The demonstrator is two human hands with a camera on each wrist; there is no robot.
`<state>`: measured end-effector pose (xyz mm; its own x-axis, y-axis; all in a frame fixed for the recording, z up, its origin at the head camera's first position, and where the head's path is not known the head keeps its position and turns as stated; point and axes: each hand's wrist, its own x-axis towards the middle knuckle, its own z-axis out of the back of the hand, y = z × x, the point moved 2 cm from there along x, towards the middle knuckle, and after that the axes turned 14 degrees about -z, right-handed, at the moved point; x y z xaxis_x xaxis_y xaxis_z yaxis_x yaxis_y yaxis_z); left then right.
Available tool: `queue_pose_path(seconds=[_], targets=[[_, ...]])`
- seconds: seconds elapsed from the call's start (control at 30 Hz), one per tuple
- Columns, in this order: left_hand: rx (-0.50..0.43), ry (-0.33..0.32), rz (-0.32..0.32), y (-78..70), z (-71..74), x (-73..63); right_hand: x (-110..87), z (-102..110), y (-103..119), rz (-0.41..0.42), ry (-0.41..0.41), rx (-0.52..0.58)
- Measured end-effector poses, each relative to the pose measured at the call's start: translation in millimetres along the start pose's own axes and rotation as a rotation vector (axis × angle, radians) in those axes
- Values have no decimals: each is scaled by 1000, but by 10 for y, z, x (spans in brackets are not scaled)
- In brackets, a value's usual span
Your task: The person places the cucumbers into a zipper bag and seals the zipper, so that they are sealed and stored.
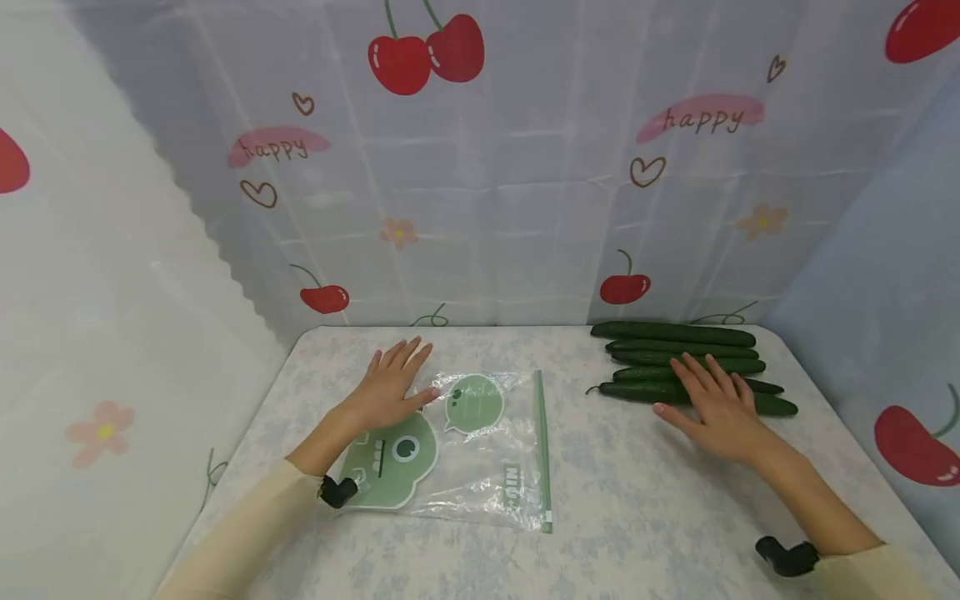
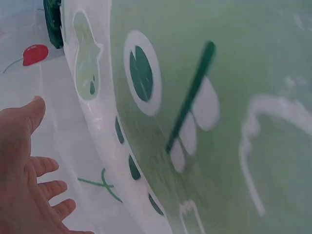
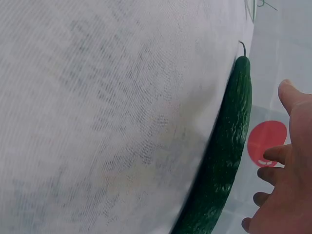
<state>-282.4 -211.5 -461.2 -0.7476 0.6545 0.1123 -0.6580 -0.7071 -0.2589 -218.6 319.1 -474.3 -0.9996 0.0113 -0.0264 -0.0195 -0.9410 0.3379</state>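
The left hand (image 1: 384,397) is spread wide over one bag (image 1: 472,462), the right hand (image 1: 723,417) likewise over five cucumbers (image 1: 651,359).

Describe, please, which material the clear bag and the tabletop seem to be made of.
The clear bag looks like thin, glossy plastic: it shows creases, bright reflections and the surface beneath. The tabletop seems to have a matt, mottled covering, perhaps woven cloth, as fine ribbing shows in the right wrist view; a textured sheet is also possible.
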Motion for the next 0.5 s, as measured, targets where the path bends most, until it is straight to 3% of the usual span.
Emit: queue_pose_path(seconds=[0.27, 0.5], targets=[[-1, 17, -35, -168, -91, 184, 34, -37, 175, 46, 7, 51], [-45, 52, -54, -409, -227, 381, 87, -93, 289, 77, 8, 91]])
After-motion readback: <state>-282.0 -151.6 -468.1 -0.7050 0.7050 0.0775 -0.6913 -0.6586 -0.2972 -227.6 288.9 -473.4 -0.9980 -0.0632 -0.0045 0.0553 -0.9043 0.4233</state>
